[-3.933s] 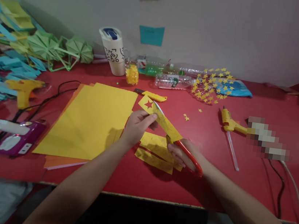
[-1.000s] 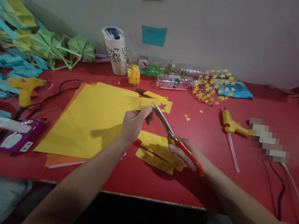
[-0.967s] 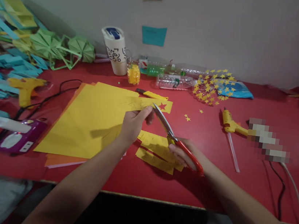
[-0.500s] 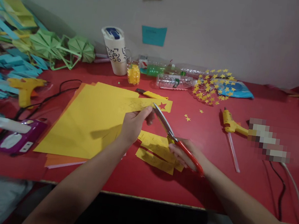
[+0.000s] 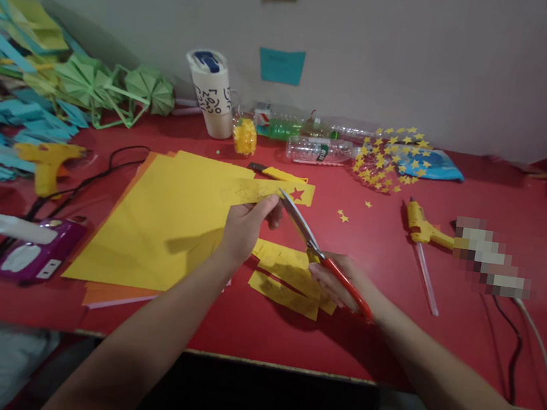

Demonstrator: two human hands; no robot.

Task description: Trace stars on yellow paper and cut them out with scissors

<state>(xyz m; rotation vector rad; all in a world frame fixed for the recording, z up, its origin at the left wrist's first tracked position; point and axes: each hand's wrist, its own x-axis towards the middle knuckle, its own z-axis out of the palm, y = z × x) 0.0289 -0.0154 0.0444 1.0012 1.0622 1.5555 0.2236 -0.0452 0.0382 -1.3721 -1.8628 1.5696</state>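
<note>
Between thumb and fingers, my left hand [image 5: 248, 225] pinches a yellow paper strip [image 5: 265, 190] marked with drawn stars; a star-shaped hole shows near its right end. My right hand [image 5: 337, 277] is closed round the red handles of a pair of scissors [image 5: 320, 255]. The blade tips meet the strip just left of the hole, beside my left thumb. Under my hands lie more yellow strips [image 5: 285, 292] with pencil marks. A stack of yellow sheets [image 5: 151, 216] spreads out on the left. Small cut stars [image 5: 343, 218] rest right of the strip.
On the red table [image 5: 256, 337] a yellow cutter knife [image 5: 277, 173] lies behind the strip. Glue guns [image 5: 419, 223] with cords sit at both sides. At the back are a white tumbler [image 5: 212, 96], plastic bottles [image 5: 318, 149] and a star-covered clear piece [image 5: 385, 159]. Folded paper [image 5: 88, 83] fills the left.
</note>
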